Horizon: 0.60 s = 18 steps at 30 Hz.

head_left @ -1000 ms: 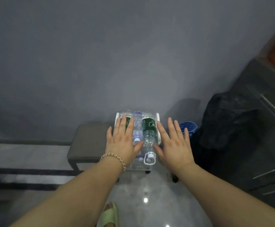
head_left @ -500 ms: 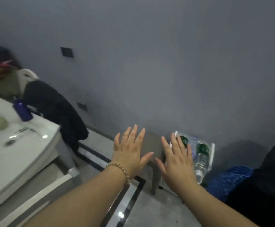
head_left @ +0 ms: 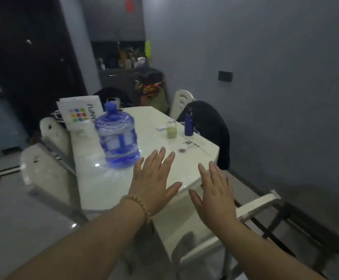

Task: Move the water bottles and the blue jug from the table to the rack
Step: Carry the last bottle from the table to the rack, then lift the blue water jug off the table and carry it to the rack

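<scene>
The blue jug, translucent with a blue cap, stands upright on the white table, left of centre. My left hand, a bead bracelet on its wrist, hovers open over the table's near edge, just right of the jug and apart from it. My right hand is open too, fingers spread, above the table's near right corner. Neither hand holds anything. The rack and the water bottles are out of view.
On the table's far right stand a small dark blue bottle and a jar of pale green stuff. A white bag stands behind the jug. White chairs surround the table; a black garment drapes one.
My view has swung left from the rack with bottles by the wall to the table. Both hands stay open and now hover over the table's near edge.
</scene>
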Each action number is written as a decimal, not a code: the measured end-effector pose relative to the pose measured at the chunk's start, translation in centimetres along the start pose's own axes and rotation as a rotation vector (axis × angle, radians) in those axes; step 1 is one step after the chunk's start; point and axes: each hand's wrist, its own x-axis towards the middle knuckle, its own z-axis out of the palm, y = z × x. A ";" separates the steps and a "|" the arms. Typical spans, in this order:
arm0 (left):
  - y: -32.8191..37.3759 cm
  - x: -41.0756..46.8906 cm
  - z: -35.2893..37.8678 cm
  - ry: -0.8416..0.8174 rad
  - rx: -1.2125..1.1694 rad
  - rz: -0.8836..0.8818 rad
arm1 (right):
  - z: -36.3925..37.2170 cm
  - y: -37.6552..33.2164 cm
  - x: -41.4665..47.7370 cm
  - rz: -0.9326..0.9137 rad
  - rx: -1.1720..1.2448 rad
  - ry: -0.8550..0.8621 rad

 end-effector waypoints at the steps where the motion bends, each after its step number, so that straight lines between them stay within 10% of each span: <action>1: -2.8 -0.7 -0.6 0.013 0.009 -0.036 | 0.9 -2.6 0.6 -0.010 0.009 -0.003; 18: -31.4 6.0 3.7 0.071 0.133 -0.128 | 18.4 -21.0 17.1 -0.130 0.015 -0.100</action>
